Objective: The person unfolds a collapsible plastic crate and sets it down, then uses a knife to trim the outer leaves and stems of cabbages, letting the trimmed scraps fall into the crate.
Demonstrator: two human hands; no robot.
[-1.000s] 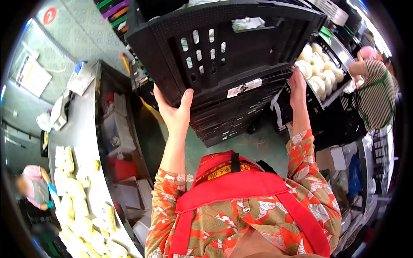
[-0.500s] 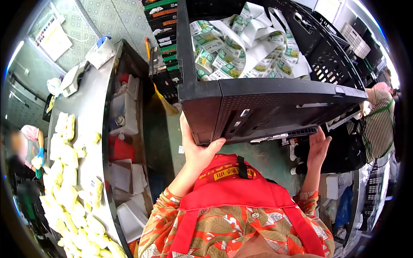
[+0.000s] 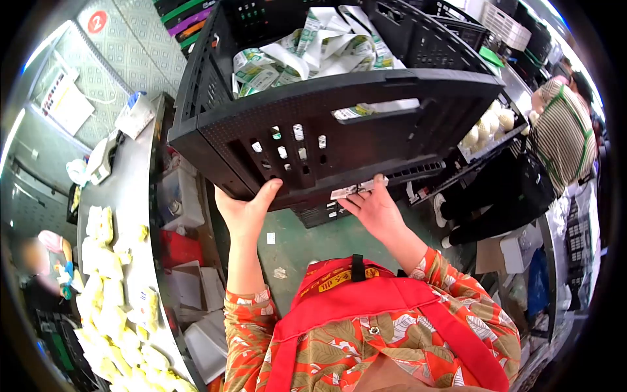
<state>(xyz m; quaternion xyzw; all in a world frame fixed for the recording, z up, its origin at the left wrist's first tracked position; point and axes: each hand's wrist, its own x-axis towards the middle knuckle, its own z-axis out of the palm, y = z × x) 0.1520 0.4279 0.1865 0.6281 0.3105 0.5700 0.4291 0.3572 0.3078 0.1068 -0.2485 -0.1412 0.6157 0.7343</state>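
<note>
A black plastic crate point(image 3: 366, 147), tilted, is held up in front of me. Inside it lie long looped strips of green-and-white printed labels point(image 3: 320, 49). My left hand point(image 3: 247, 208) grips the crate's lower left corner, thumb on the front wall and fingers hidden beneath. Under the bottom edge, my right hand point(image 3: 375, 209) supports the crate with its palm turned up, beside a white paper tag point(image 3: 358, 188). Part of the crate's base is hidden from view.
A steel table point(image 3: 134, 179) on the left bears several yellow-white packs point(image 3: 108, 287) and a scale point(image 3: 101, 157). On the right, a person in a striped top point(image 3: 562, 134) stands near a crate of pale round produce point(image 3: 486, 127). Stacked crates point(image 3: 186, 23) stand behind.
The crate has swung left and its front wall now faces me more. My right hand has moved left and in under the bottom edge; my left hand stays on the corner.
</note>
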